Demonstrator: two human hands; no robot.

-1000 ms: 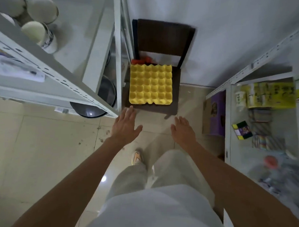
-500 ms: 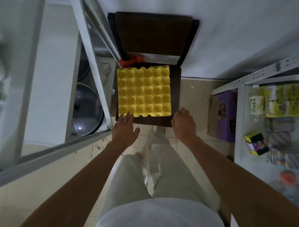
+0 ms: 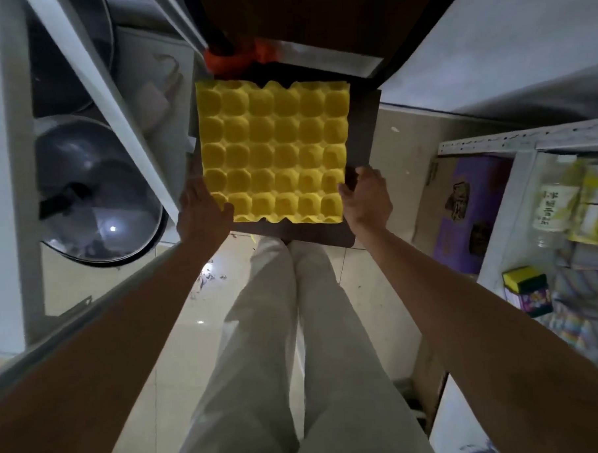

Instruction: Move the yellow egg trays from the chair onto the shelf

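Observation:
The yellow egg trays (image 3: 273,152) lie flat on the seat of a dark brown chair (image 3: 363,127) straight ahead. My left hand (image 3: 201,213) is at the trays' near left corner, its thumb laid over the top edge and its fingers down the left side. At the near right corner, my right hand (image 3: 366,197) curls its fingers against the trays' right edge. Both hands touch the trays, which still rest on the seat. A white metal shelf (image 3: 88,71) stands to the left of the chair.
Grey metal pot lids (image 3: 94,194) fill the left shelf's lower level. An orange thing (image 3: 235,59) sits behind the trays by the chair's backrest. On the right stand a purple box (image 3: 468,212) and a second white shelf (image 3: 513,138) holding packets and small boxes.
I have stepped closer to the chair. Both hands went from hovering open short of the seat to taking hold of the trays' near corners.

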